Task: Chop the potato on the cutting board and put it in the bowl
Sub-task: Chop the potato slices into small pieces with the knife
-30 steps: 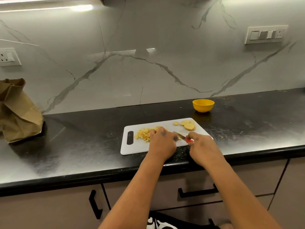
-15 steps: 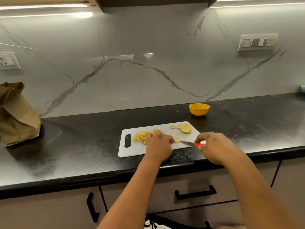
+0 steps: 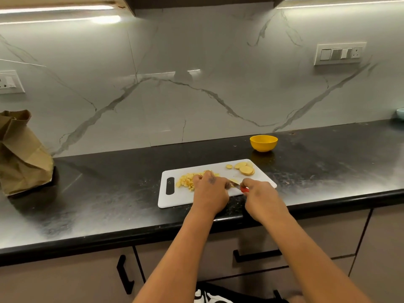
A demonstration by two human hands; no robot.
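Two hands: left hand (image 3: 210,190) beside chopped potato (image 3: 187,182).

Left hand (image 3: 211,190) pressing down, right hand (image 3: 261,194) fisted.

A black, scuffed table (image 3: 109,193) is seen running along a marble wall. A white cutting board (image 3: 175,199) is laid near its front edge. A yellow bowl (image 3: 263,143) is set just behind the board's right end. A crumpled brown paper bag (image 3: 21,154) is stood far left, well apart from both
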